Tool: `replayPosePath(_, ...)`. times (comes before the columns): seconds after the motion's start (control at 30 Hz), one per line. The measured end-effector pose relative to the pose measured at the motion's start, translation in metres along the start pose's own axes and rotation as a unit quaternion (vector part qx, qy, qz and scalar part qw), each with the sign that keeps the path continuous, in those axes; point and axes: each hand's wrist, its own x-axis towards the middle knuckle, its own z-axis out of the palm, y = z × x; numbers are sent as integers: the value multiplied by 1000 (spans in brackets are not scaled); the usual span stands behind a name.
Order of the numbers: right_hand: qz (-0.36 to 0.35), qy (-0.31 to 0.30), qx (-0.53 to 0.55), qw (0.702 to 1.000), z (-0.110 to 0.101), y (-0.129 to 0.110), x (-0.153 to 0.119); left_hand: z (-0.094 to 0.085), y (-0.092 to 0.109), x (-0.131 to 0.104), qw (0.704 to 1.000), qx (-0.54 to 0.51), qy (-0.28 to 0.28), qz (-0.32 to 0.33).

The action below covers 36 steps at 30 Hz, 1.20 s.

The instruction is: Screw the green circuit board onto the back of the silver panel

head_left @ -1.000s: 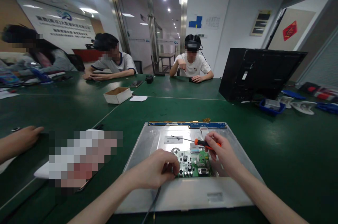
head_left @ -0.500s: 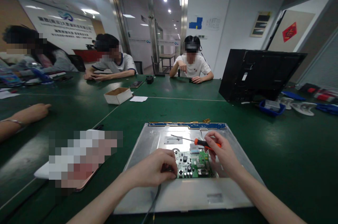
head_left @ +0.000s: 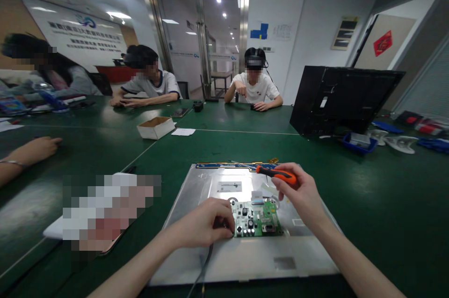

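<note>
A silver metal panel (head_left: 252, 258) lies on the green table, with a blue circuit strip (head_left: 210, 165) along its far edge. On the panel sits a green circuit board (head_left: 257, 218). My left hand (head_left: 213, 223) is closed at the board's left edge; a dark cable (head_left: 206, 260) runs down from beneath it, and what its fingertips pinch is hidden. Over the right part of the panel, my right hand (head_left: 298, 188) grips an orange and black screwdriver (head_left: 286, 176). Its thin shaft points left over the panel's far edge, clear of the board.
A pixelated flat item (head_left: 112, 214) lies to the left, near another person's hand (head_left: 42, 149). Farther off are a white box (head_left: 156, 128), a black monitor (head_left: 343, 101) and a blue tray (head_left: 359, 143). Several people sit across the table.
My right hand has moved away from me and slightly right, lifting the screwdriver toward the panel's far edge. My left hand has stayed at the board's left edge.
</note>
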Motion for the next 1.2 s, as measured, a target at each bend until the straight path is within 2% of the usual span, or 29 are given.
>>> replayPosePath(0.13,-41,39,35,998,11,-16,3,1,-1,1,1000,-12,-4,-10)
replayPosePath(0.27,-63,52,83,993,31,-28,1,1,-4,1,1000,-17,-11,-11)
replayPosePath(0.43,-92,88,89,988,48,-19,-13,0,-7,2,999,-30,-8,-13)
replayPosePath(0.63,-196,51,-5,979,50,7,-30,1,-8,3,999,-42,-14,-11)
replayPosePath(0.9,-297,18,-106,949,52,21,-37,0,-10,3,999,-48,-22,2)
replayPosePath(1.2,-344,-3,-158,926,58,21,-36,0,-12,4,997,-65,-28,-2)
